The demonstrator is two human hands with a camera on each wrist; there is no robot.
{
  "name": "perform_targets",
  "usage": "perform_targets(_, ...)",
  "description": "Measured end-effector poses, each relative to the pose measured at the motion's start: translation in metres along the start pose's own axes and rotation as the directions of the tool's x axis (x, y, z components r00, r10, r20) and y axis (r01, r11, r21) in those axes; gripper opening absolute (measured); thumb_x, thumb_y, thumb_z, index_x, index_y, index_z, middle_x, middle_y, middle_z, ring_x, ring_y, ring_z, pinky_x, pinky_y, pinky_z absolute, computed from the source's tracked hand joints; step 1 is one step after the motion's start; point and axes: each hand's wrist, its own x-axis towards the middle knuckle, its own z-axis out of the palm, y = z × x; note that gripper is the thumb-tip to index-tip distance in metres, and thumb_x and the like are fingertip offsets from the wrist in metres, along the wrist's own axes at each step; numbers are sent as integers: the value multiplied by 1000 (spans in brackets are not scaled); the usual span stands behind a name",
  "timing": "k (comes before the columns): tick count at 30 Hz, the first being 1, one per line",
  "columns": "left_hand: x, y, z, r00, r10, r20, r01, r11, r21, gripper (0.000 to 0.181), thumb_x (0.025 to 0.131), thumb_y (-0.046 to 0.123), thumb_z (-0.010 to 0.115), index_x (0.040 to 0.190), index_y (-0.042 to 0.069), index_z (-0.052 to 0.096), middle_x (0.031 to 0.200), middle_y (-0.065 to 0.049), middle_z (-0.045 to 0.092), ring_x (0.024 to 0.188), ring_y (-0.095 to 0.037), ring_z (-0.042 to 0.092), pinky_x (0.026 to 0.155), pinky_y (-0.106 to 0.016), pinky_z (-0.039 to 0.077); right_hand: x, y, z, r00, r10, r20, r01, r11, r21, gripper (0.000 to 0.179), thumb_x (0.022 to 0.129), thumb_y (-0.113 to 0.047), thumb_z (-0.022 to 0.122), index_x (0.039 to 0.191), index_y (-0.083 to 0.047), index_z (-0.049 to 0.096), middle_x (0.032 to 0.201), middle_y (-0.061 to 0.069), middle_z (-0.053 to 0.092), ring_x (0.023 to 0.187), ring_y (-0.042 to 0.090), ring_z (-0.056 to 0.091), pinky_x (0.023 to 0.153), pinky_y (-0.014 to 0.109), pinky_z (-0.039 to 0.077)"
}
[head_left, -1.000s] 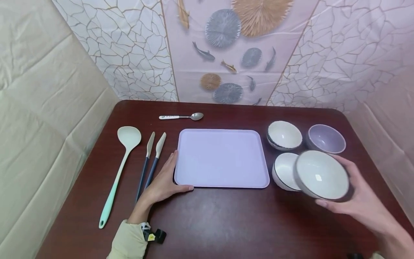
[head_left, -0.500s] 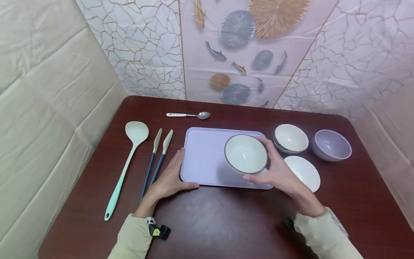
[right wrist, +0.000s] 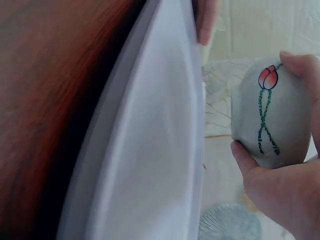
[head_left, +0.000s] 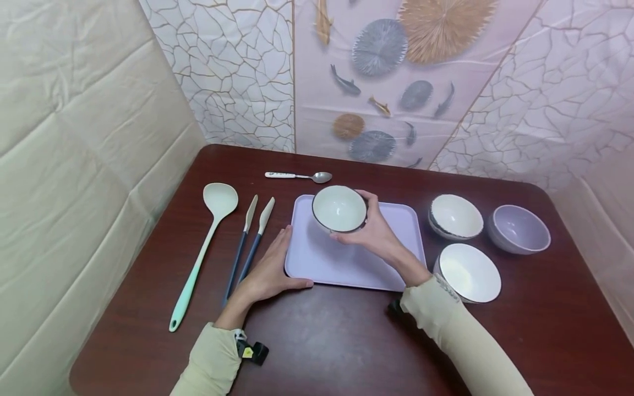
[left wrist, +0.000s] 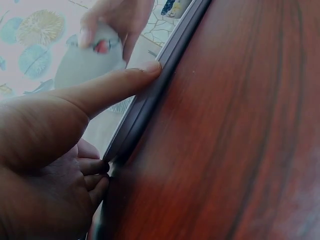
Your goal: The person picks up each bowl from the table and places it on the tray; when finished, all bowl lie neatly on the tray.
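Observation:
A white bowl [head_left: 339, 209] with a dark rim is gripped by my right hand [head_left: 377, 234], thumb on its near side and fingers round its right. It hangs over the left back part of the lilac tray [head_left: 342, 268]. Seen from the right wrist, the bowl's outside [right wrist: 287, 117] bears a red tulip with crossed green stems. My left hand [head_left: 269, 275] rests at the tray's front left corner, thumb along the front edge, fingers along the left side. In the left wrist view the thumb [left wrist: 117, 90] lies straight against the tray's rim [left wrist: 145, 107].
Right of the tray stand a white bowl [head_left: 469, 272], another white bowl with a dark-patterned rim [head_left: 455, 216] and a purple bowl [head_left: 519, 228]. Two blue-handled knives [head_left: 257, 234] and a mint-handled ladle [head_left: 198, 258] lie to the left. A spoon [head_left: 299, 176] lies behind the tray.
My right hand has lifted the white bowl away from the bowls on the right and carried it left over the tray. My left hand has stayed at the tray's corner.

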Motion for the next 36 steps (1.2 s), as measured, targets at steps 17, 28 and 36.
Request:
perform_targets(17, 0, -1, 1, 1000, 4, -1, -4, 1000, -11, 125, 71, 44, 88, 156, 1, 6, 162, -16, 7, 148, -27, 2, 115, -47, 15, 47, 57, 23, 999, 17, -43, -20, 997, -80, 114, 60, -18, 95, 143, -8, 19, 141, 15, 38, 127, 23, 44, 106, 39, 32)
perform_targets(28, 0, -1, 0, 999, 31, -8, -31, 999, -25, 126, 70, 41, 88, 155, -2, 7, 161, -19, 8, 148, -30, 3, 115, -49, 15, 50, 64, 29, 999, 11, -40, -15, 995, -97, 113, 59, -18, 95, 142, -7, 19, 139, 17, 39, 126, 25, 45, 106, 39, 33)
perform_targets(36, 1, -2, -1, 1000, 25, 4, -24, 1000, -17, 125, 71, 42, 88, 155, -2, 6, 161, -19, 7, 148, -29, 2, 115, -48, 14, 47, 54, 29, 999, 4, -35, -7, 996, -85, 113, 60, -13, 95, 142, -2, 18, 141, 23, 37, 129, 31, 43, 109, 41, 29)
